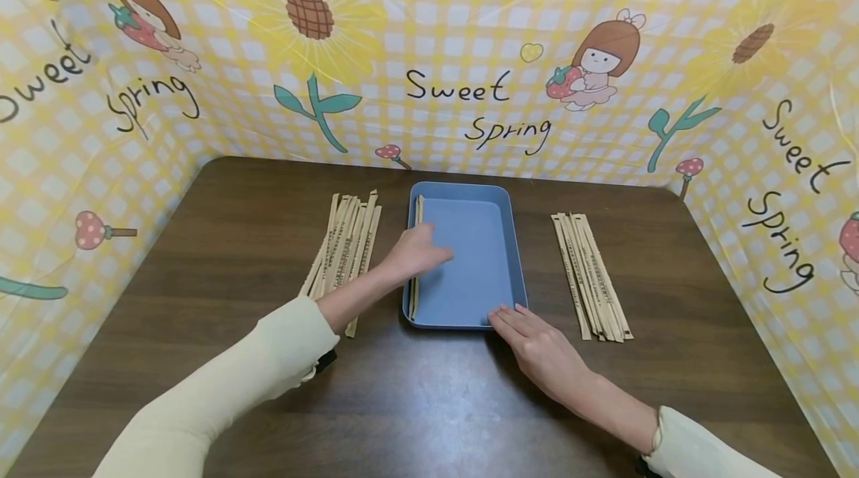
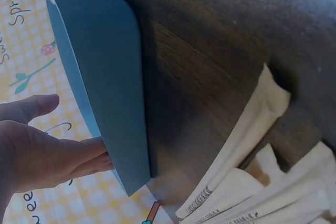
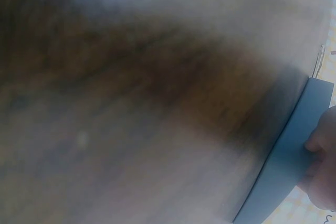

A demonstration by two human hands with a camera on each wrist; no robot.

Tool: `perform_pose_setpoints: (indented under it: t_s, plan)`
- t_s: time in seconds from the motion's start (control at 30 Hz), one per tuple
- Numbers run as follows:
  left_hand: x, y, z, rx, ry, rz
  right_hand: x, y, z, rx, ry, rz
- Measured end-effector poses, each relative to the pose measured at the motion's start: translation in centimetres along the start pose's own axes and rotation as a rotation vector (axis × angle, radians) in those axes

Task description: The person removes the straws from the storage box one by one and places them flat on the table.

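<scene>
A blue rectangular tray (image 1: 470, 262) lies on the table. Along its left inner wall lie slim paper-wrapped sticks (image 1: 414, 299), partly covered by the left hand (image 1: 419, 248). This hand reaches over the tray's left rim, fingers straight and pointing down inside, thumb held apart; its fingertips are hidden behind the wall in the left wrist view. At the near right corner the right hand (image 1: 537, 344) holds the tray's rim, fingers on top and a digit against the outer wall (image 3: 286, 156) in the right wrist view.
Left of the tray lies a loose pile of wrapped sticks (image 1: 345, 247), partly under the left forearm. Another bundle of wrapped sticks (image 1: 590, 277) lies to the right. A patterned cloth (image 1: 463, 38) stands behind and beside the brown table (image 1: 416, 403).
</scene>
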State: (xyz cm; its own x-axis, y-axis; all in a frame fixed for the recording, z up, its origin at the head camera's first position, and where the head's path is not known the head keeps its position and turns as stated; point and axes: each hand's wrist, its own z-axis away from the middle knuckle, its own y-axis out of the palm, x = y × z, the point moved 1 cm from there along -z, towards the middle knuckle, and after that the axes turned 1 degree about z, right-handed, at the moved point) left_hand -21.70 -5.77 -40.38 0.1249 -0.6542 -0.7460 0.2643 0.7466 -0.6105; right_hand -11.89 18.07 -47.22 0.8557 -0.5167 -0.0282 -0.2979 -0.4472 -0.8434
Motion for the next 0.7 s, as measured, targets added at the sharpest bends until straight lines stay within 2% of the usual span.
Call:
perform_pose_setpoints:
  t_s: [0.3, 0.53, 0.7]
  plan:
    - [0.3, 0.9, -0.9, -0.006, -0.012, -0.044, 0.0, 0.1, 0.1, 0.006, 0.004, -0.003]
    - [0.3, 0.9, -1.7, -0.041, 0.009, -0.07, -0.1, 0.1, 0.1, 0.007, 0.001, 0.002]
    - [0.3, 0.9, -2.1, -0.034, -0.011, -0.065, -0.1, 0.1, 0.1, 0.007, 0.0, -0.002]
